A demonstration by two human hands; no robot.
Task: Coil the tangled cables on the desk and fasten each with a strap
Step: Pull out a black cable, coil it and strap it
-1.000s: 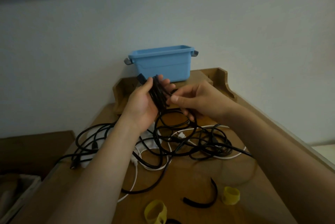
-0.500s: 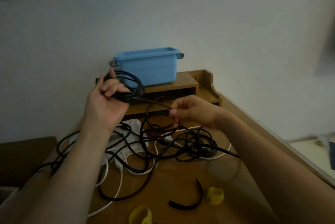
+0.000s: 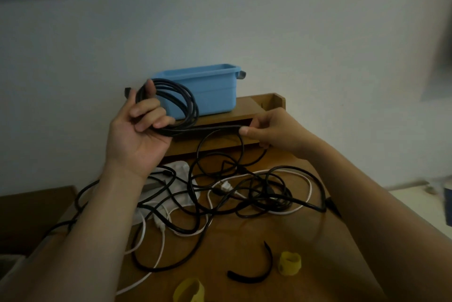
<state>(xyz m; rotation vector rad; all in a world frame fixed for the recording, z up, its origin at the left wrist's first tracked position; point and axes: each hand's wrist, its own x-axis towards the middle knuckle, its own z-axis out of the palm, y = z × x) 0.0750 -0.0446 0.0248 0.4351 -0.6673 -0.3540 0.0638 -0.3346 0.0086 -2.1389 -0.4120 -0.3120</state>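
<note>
My left hand is raised above the desk and grips a black cable coil of several loops. From the coil the same black cable runs right to my right hand, which pinches it between thumb and fingers. Below the hands a tangle of black and white cables lies on the wooden desk. Near the front edge lie a black strap, a yellow strap curled into a ring, and a second yellow strap.
A blue plastic bin stands on a low wooden shelf against the wall at the back of the desk. A white power strip lies under the cables. A dark brown surface sits lower at the left.
My right hand has moved right and drawn the black cable out straight from the coil. My left hand turned the coil, opening its loops in front of the bin.
</note>
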